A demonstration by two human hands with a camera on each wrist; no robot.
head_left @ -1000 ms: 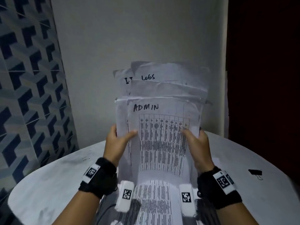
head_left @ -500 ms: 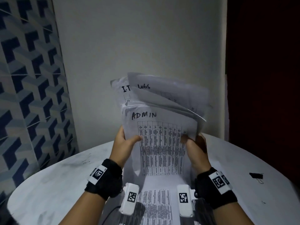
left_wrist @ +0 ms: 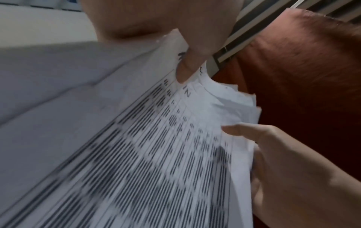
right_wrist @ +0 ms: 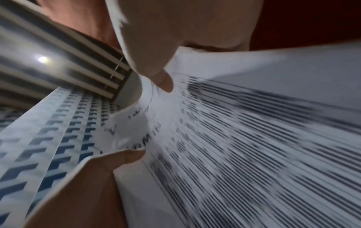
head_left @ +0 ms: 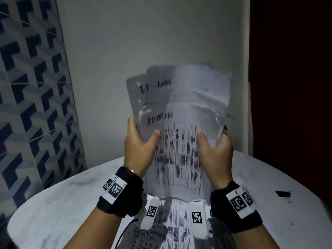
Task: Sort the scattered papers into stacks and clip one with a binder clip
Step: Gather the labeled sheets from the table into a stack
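Note:
Both hands hold a bundle of printed papers [head_left: 179,150] upright above the white round table [head_left: 53,203]. The front sheet reads ADMIN over a table of dark rows; sheets behind it read IT and LOGS. My left hand [head_left: 139,141] grips the bundle's left edge, thumb on the front. My right hand [head_left: 213,146] grips the right edge the same way. In the left wrist view my left hand's thumb [left_wrist: 187,67] presses the papers [left_wrist: 156,154]. The right wrist view shows my right hand's thumb [right_wrist: 164,81] on the papers [right_wrist: 234,146]. A black binder clip [head_left: 283,194] lies on the table, right.
Another printed sheet [head_left: 170,227] lies flat on the table under the wrists. A pale wall [head_left: 143,51] stands close behind the table, patterned blue tiles [head_left: 32,105] to the left, a dark red surface [head_left: 291,87] to the right.
The bundle has risen and tilted more upright, and the hands have slid up its sides. The rear sheets, bent forward half a second ago, now stand straighter and look blurred.

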